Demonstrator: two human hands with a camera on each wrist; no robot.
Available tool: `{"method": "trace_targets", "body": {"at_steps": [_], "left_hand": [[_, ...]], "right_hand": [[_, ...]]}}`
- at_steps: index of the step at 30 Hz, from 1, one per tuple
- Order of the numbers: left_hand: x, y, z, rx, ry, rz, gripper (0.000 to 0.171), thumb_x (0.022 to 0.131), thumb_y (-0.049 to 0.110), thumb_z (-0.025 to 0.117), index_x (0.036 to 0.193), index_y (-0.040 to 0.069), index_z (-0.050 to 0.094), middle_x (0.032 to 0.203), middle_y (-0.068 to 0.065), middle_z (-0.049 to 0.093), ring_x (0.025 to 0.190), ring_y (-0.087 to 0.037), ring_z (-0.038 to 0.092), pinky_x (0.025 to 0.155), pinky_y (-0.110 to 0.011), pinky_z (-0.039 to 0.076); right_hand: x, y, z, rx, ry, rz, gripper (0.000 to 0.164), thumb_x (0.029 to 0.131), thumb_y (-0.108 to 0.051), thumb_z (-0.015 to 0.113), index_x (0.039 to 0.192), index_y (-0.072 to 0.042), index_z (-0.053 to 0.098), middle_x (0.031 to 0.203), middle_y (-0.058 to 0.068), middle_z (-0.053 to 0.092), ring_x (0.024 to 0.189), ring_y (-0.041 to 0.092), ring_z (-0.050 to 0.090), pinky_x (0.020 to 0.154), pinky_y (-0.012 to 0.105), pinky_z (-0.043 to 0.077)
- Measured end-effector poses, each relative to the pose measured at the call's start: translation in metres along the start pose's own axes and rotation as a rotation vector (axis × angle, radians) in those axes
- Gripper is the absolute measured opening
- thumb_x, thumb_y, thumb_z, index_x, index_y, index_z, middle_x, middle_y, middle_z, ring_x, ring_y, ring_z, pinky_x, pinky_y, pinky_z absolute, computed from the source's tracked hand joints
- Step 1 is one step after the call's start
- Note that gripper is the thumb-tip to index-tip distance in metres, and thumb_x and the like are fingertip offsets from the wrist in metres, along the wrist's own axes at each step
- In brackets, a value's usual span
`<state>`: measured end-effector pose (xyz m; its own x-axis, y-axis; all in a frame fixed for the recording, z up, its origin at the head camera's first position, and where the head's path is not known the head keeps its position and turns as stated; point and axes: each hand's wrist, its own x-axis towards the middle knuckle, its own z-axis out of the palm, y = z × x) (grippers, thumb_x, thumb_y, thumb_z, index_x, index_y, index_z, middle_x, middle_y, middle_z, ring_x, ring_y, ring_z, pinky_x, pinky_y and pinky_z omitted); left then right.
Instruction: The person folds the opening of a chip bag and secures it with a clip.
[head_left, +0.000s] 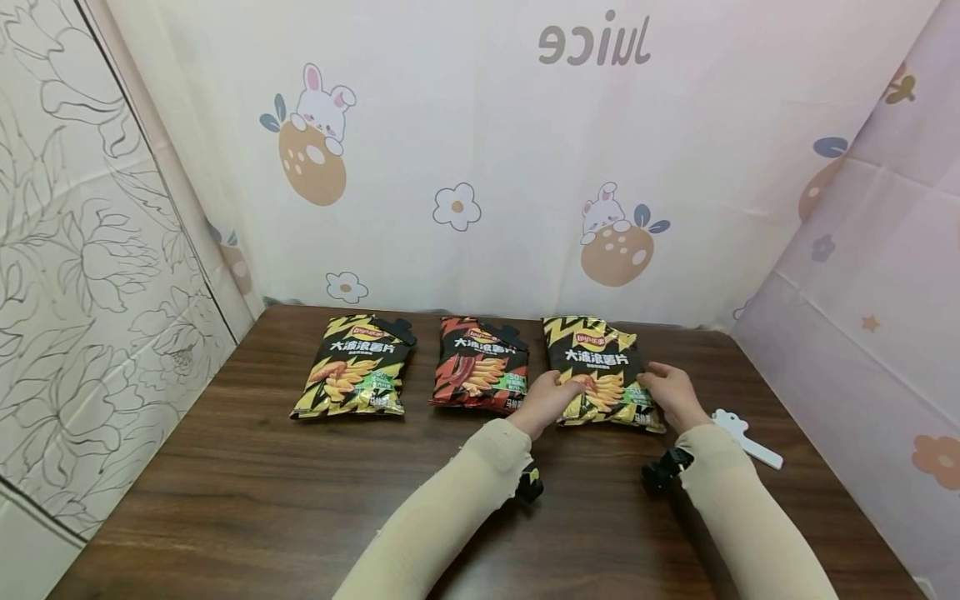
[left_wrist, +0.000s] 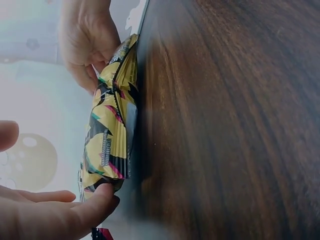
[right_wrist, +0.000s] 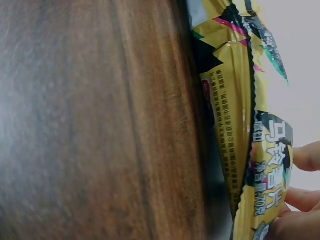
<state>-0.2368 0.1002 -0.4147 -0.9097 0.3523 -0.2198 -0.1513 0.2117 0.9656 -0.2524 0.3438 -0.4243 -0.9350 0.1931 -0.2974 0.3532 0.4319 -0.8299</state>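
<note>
A yellow-and-black bag of potato chips point(head_left: 592, 354) lies on the table between the two hands. My left hand point(head_left: 546, 402) touches its left side; in the left wrist view the fingers point(left_wrist: 95, 205) are fairly straight against the bag's edge, with the thumb apart. On the opposite side my right hand point(head_left: 675, 396) touches the right edge, and its fingers point(right_wrist: 302, 200) appear beside the bag in the right wrist view. Just right of that hand is a white clip point(head_left: 750, 440), partly hidden by the wrist.
A red-and-black chip bag point(head_left: 468, 387) and another yellow-and-black chip bag point(head_left: 348, 379) lie in a row to the left. Each has a black clip point(head_left: 504, 336) at its top right corner. Behind the wooden table point(head_left: 300, 500) hangs a printed curtain point(head_left: 465, 125).
</note>
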Motion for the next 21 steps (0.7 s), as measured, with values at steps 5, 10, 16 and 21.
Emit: {"method": "trace_targets", "body": {"at_steps": [5, 10, 16, 21], "left_hand": [[-0.0014, 0.0017, -0.0012, 0.029, -0.021, -0.008, 0.07, 0.098, 0.04, 0.054, 0.153, 0.005, 0.03, 0.139, -0.022, 0.05, 0.046, -0.015, 0.031, 0.067, -0.045, 0.041], [-0.003, 0.0014, -0.0018, 0.063, -0.012, -0.007, 0.067, 0.098, 0.039, 0.054, 0.152, 0.004, 0.033, 0.142, -0.018, 0.048, 0.073, -0.017, 0.051, 0.085, -0.048, 0.048], [-0.0046, 0.0013, -0.0013, 0.055, 0.008, 0.012, 0.065, 0.099, 0.037, 0.054, 0.15, 0.002, 0.035, 0.145, -0.019, 0.047, 0.107, -0.035, 0.058, 0.094, -0.051, 0.046], [-0.0081, 0.0028, -0.0015, 0.059, 0.029, 0.012, 0.068, 0.098, 0.036, 0.057, 0.151, 0.001, 0.033, 0.154, -0.017, 0.038, 0.139, -0.034, 0.04, 0.109, -0.052, 0.039]], "right_hand": [[-0.0017, -0.002, -0.0008, 0.009, 0.02, 0.008, 0.063, 0.106, -0.024, 0.037, 0.157, -0.001, 0.009, 0.16, 0.029, 0.008, 0.146, 0.048, 0.015, 0.113, 0.061, 0.025], [-0.0025, -0.0023, -0.0027, 0.031, 0.035, 0.025, 0.062, 0.105, -0.025, 0.037, 0.157, -0.003, 0.01, 0.161, 0.028, 0.008, 0.147, 0.048, 0.014, 0.114, 0.062, 0.024], [-0.0032, -0.001, -0.0069, 0.03, 0.039, 0.031, 0.062, 0.105, -0.027, 0.038, 0.157, -0.005, 0.013, 0.162, 0.027, 0.007, 0.147, 0.048, 0.014, 0.113, 0.063, 0.024], [-0.0029, 0.0002, -0.0088, 0.033, 0.074, 0.017, 0.061, 0.105, -0.027, 0.04, 0.156, -0.002, 0.018, 0.16, 0.027, 0.016, 0.145, 0.046, 0.024, 0.113, 0.058, 0.029]]}}
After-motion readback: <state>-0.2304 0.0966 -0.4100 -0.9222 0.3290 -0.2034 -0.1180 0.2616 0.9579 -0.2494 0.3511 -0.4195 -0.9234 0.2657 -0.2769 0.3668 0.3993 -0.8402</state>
